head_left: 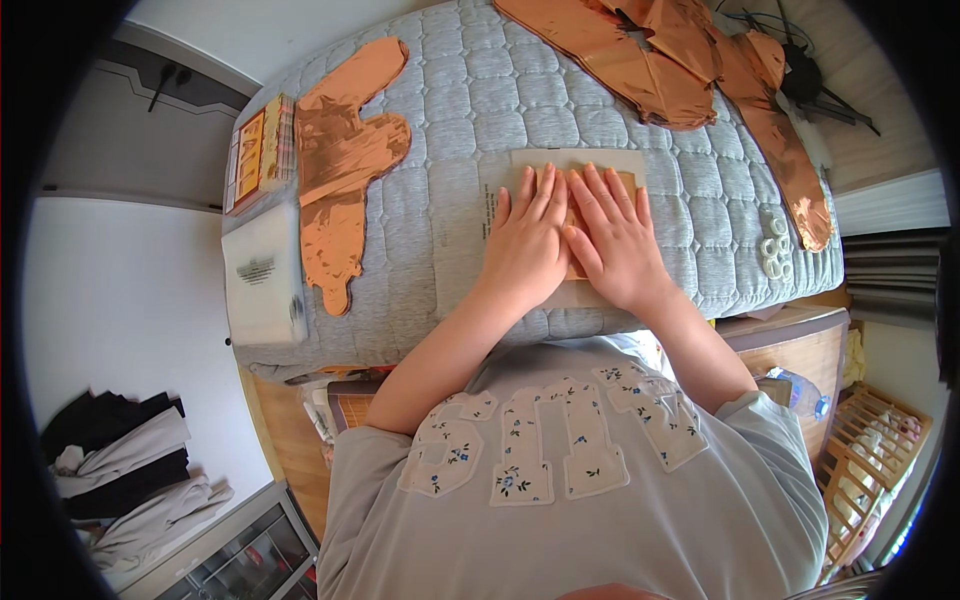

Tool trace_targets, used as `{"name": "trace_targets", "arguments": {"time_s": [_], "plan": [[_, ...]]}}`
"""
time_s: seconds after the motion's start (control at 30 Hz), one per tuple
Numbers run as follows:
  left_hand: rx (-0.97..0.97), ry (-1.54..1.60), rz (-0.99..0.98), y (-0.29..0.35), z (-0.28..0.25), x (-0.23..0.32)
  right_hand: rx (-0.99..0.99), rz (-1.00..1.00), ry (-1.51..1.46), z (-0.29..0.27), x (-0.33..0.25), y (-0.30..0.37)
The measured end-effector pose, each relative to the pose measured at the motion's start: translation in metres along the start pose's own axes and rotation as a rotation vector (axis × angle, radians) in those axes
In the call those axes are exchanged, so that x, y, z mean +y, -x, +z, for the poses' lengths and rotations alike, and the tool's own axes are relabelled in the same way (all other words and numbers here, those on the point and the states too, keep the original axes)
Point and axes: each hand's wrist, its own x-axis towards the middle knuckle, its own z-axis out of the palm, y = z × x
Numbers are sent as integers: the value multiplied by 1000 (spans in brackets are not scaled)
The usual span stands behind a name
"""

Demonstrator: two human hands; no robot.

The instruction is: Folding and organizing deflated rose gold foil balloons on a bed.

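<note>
My left hand and my right hand lie flat side by side, fingers stretched out and pointing away from me. Both press on a flat packet on the grey quilted mattress. A grey card shows past my fingertips, and a copper-coloured piece peeks out between my hands. Clear plastic film with small dark print sticks out beside my left hand. Most of the packet is hidden under my palms.
Flat copper foil balloons lie at the left and far right. Left of them are a stack of printed cards and clear plastic bags. Several small white rolls sit near the right edge. A wooden rack stands lower right.
</note>
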Motion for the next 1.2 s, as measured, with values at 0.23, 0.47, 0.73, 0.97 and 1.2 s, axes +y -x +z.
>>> {"name": "trace_targets", "arguments": {"time_s": [0.23,0.47,0.73,0.97,1.2], "plan": [[-18,53,0,1,-1,0,-66,41,-394,0,-28,-12],[-7,43,-4,3,-4,-2,114,87,-943,6,-10,-11],[69,101,51,3,-3,-4,62,4,-26,-17,-15,29],[81,124,26,3,-6,-5,-30,-36,-143,-19,-24,18],[85,165,18,7,-10,-7,-79,-105,-228,-23,-14,22]]}}
